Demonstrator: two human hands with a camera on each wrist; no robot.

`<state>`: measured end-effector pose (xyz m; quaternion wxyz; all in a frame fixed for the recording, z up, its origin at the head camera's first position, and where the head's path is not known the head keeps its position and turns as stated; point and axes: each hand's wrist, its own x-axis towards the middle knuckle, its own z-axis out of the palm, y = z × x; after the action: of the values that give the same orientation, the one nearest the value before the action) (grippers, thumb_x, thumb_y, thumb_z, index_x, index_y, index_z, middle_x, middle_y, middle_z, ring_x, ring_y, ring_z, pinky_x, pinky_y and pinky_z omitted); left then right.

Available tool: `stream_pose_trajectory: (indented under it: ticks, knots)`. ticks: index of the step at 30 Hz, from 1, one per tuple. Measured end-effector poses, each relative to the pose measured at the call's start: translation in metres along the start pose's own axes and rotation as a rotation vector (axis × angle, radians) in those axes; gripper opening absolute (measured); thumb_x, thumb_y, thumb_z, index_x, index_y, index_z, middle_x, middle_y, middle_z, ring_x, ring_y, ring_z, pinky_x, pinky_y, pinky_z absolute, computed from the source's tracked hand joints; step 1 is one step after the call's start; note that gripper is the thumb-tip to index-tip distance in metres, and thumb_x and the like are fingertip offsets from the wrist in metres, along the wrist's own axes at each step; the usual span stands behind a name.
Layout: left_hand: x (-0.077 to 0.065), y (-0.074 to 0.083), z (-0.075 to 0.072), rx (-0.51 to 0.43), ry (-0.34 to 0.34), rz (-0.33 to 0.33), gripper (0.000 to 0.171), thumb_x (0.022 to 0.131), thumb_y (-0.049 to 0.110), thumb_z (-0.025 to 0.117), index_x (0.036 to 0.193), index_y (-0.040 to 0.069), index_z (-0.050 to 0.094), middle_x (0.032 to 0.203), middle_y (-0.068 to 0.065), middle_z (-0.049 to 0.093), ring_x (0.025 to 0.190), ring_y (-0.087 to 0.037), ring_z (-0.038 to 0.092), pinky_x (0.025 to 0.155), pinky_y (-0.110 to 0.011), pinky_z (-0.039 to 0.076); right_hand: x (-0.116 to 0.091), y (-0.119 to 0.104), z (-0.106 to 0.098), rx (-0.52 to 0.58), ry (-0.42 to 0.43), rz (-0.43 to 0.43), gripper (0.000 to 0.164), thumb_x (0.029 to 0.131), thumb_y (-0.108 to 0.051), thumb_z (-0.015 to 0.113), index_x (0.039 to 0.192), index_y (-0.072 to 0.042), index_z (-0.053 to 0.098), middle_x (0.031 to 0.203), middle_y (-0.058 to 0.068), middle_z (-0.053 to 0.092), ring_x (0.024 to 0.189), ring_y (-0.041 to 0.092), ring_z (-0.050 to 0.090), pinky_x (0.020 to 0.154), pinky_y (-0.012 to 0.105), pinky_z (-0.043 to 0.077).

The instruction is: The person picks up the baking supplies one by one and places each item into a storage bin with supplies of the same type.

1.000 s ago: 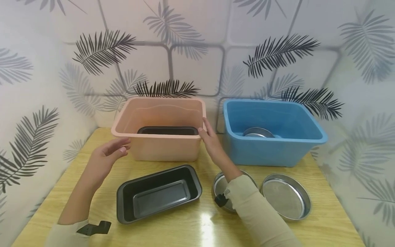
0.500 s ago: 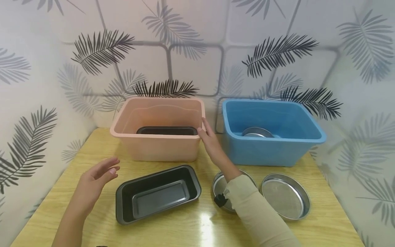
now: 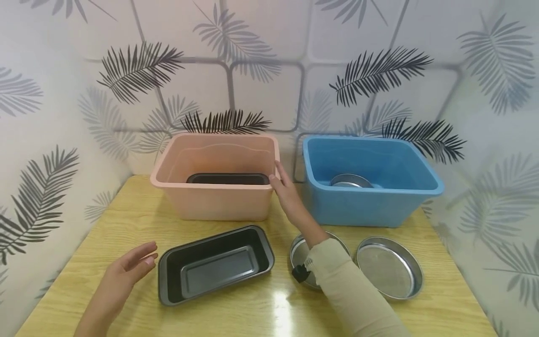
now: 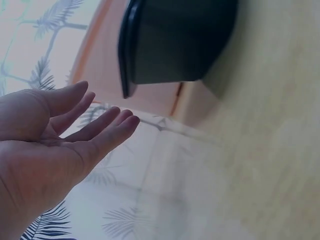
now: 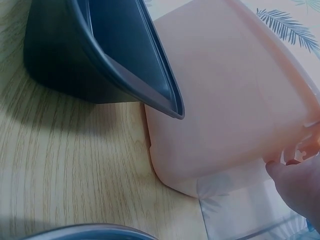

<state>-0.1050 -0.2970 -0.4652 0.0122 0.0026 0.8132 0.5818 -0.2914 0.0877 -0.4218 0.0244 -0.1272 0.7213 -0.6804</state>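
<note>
My left hand (image 3: 122, 271), fingers relaxed and holding nothing, hovers just left of a dark loaf pan (image 3: 219, 269) lying slightly askew on the table. In the left wrist view, a gap separates its fingertips (image 4: 131, 122) from that pan's end (image 4: 170, 50). My right hand (image 3: 290, 196) grips the pink plastic bin (image 3: 227, 204) at its right front corner. The right wrist view shows the thumb (image 5: 275, 167) against the bin wall; most of the fingers are cut off by the frame edge. Inside the pink bin, the rim of another dark loaf pan (image 3: 227, 178) shows.
A blue plastic bin (image 3: 358, 208) stands to the right with a round metal pan (image 3: 350, 179) inside. Two round metal pans lie before it: one (image 3: 300, 250) partly under my right forearm, the other (image 3: 389, 269) farther right. A patterned wall (image 3: 269, 93) rises behind the wooden table (image 3: 236, 318).
My left hand has moved away from the pink bin's left front corner, down and toward me, to beside the loaf pan. My right hand has stayed on the pink bin.
</note>
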Motion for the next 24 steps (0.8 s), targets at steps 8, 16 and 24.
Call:
stream_pose_trajectory:
  ticks: [8,16,24]
  knots:
    - [0.003,-0.012,0.003,-0.098,-0.070,-0.057,0.060,0.104,0.026,0.058,0.150,-0.006,0.039,0.131,0.013,0.062,0.110,0.003,0.064,0.091,-0.016,0.052,0.000,0.002,-0.001,0.013,-0.007,-0.008,0.062,0.106,-0.041,0.047,0.162,-0.031,0.022,0.169,-0.004,0.015,0.155,0.024,0.016,0.124,0.049,0.024]
    - [0.006,-0.021,0.008,-0.153,-0.105,-0.082,0.059,0.105,0.024,0.055,0.152,-0.007,0.035,0.132,0.011,0.063,0.111,0.004,0.063,0.092,-0.021,0.056,0.001,0.002,0.000,0.017,-0.028,-0.009,0.065,0.106,-0.042,0.047,0.163,-0.028,0.019,0.169,-0.004,0.014,0.155,0.022,0.015,0.124,0.049,0.024]
    - [0.008,-0.022,0.015,-0.191,-0.116,-0.089,0.054,0.108,0.023,0.049,0.153,-0.003,0.035,0.124,0.017,0.066,0.109,-0.002,0.066,0.089,-0.025,0.058,0.000,0.003,0.000,0.032,-0.027,-0.008,0.066,0.106,-0.043,0.047,0.163,-0.027,0.018,0.169,-0.004,0.013,0.155,0.022,0.015,0.125,0.048,0.023]
